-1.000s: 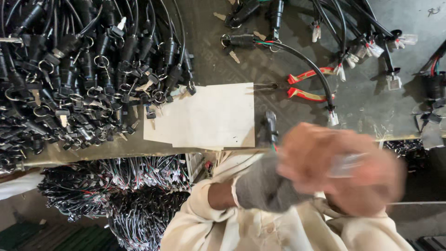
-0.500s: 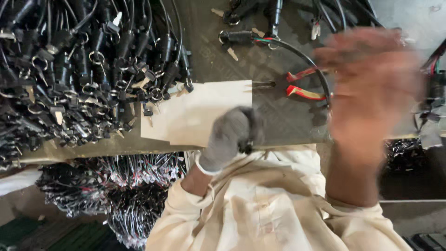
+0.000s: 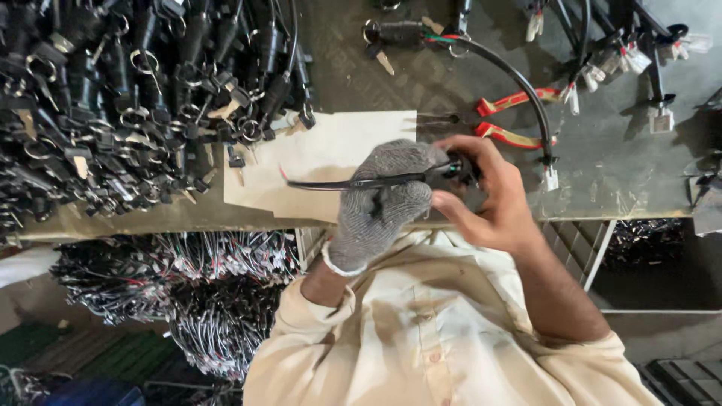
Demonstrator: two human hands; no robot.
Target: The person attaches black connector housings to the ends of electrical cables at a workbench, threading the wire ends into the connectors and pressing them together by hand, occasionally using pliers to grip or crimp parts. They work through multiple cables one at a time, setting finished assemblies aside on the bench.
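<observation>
Half a second ago my right hand [image 3: 489, 199] was a blur raised over the pliers; now it has come down to meet my gloved left hand [image 3: 380, 203] at the near edge of the bench [image 3: 624, 173]. Both are closed around a black cable part [image 3: 451, 171], its lead running left over the pale card [image 3: 331, 162]. Red-handled pliers [image 3: 504, 120] lie just beyond; keyed switches [image 3: 135, 98] are heaped far left.

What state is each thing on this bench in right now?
Left hand: gloved, closed around the black cable part.
Right hand: bare, fingers on the part's end.
Red-handled pliers: lying on the bench, handles spread.
Cardboard sheet: lying flat.
Pile of keyed switches: heaped, tangled.
</observation>
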